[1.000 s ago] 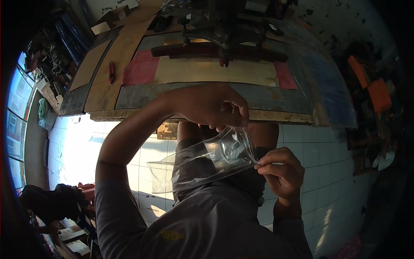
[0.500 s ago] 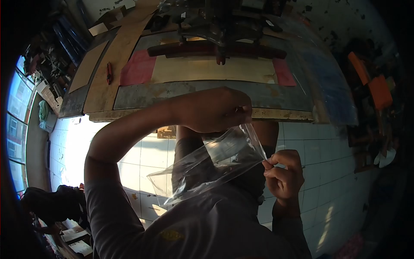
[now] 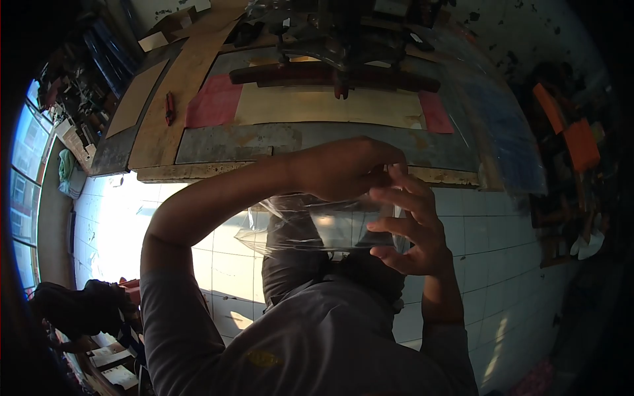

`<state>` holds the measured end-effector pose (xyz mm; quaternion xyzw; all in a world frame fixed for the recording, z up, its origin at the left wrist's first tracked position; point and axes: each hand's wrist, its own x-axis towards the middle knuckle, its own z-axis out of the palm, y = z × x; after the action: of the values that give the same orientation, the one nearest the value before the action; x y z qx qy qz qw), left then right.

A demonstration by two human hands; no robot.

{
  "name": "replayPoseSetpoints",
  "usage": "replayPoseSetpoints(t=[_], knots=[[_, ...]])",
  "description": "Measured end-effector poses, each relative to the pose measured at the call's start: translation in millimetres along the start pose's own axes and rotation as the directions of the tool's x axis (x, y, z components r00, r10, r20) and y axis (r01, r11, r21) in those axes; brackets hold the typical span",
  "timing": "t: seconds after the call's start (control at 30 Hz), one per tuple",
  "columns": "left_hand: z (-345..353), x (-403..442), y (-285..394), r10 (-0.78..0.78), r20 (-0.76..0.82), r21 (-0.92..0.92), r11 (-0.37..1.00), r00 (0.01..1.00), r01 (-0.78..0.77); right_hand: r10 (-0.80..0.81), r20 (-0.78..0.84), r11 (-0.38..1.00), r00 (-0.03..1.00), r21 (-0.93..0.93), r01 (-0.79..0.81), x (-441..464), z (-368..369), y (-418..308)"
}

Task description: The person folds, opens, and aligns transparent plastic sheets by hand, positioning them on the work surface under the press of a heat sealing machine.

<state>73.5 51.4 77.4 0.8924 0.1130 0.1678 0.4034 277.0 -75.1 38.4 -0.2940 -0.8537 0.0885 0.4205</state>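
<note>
A clear plastic bag (image 3: 330, 223) hangs stretched sideways over my lap, in front of the bench edge. My left hand (image 3: 353, 168) is closed on the bag's upper right part, with its fingertips partly hidden behind the knuckles. At the bag's right end my right hand (image 3: 413, 228) has its fingers spread and curved around the film. Its index fingertip is close to my left hand's fingers. The bag's loose end points left, below my left forearm.
A bench (image 3: 231, 142) carries a dark metal machine (image 3: 340, 56), a pale strip (image 3: 323, 109) with pink ends, and a red tool (image 3: 170, 109). Clear sheeting (image 3: 508, 132) hangs at the bench's right. Orange objects (image 3: 581, 142) stand far right.
My right hand has moved up and left toward my left hand and spread its fingers from a pinch. My left hand has shifted slightly right. The bag now lies more level.
</note>
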Motion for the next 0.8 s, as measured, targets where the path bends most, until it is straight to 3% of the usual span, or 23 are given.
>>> replayPoseSetpoints(t=[0.1,0.2,0.3,0.4,0.43,0.5,0.53,0.6,0.8], knots=[[0.3,-3.8,3.6,-0.056,-0.103,-0.148,0.988,0.993,0.041,0.039,-0.055,0.998,0.998,0.053,-0.036,-5.5,-0.4,6.5],[-19.1,-34.2,9.9,0.013,-0.166,0.148,0.989,0.986,0.012,0.176,-0.229,0.978,0.957,0.15,-0.144,-13.5,-11.6,5.6],[-38.5,-74.5,-3.3,0.013,-0.134,0.09,0.996,0.991,-0.001,0.222,-0.426,0.964,0.877,0.232,-0.131,-33.7,-29.3,17.5],[-18.7,-105.7,-31.7,-0.032,-0.272,-0.087,0.996,0.962,0.009,0.272,-0.52,0.945,0.809,0.303,-0.123,-59.5,-45.9,38.9],[-8.4,-108.6,-41.8,0.031,-0.291,-0.18,0.98,0.956,-0.087,0.325,-0.549,0.925,0.77,0.354,-0.138,-62.4,-48.2,45.3],[15.7,-115.0,-44.2,-0.039,-0.3,-0.474,0.873,0.953,-0.113,0.427,-0.594,0.88,0.682,0.447,-0.161,-67.1,-52.7,56.2],[28.8,-116.1,-44.8,-0.067,-0.296,-0.603,0.787,0.953,-0.132,0.467,-0.601,0.856,0.649,0.492,-0.161,-71.0,-55.4,62.8],[53.2,-115.1,-55.4,-0.073,-0.363,-0.625,0.758,0.929,-0.185,0.545,-0.612,0.805,0.573,0.572,-0.154,-83.4,-59.9,77.6],[74.1,-95.9,-45.8,-0.181,-0.366,-0.702,0.697,0.913,-0.143,0.584,-0.441,0.665,0.681,0.742,-0.089,-129.3,-82.3,113.8]])
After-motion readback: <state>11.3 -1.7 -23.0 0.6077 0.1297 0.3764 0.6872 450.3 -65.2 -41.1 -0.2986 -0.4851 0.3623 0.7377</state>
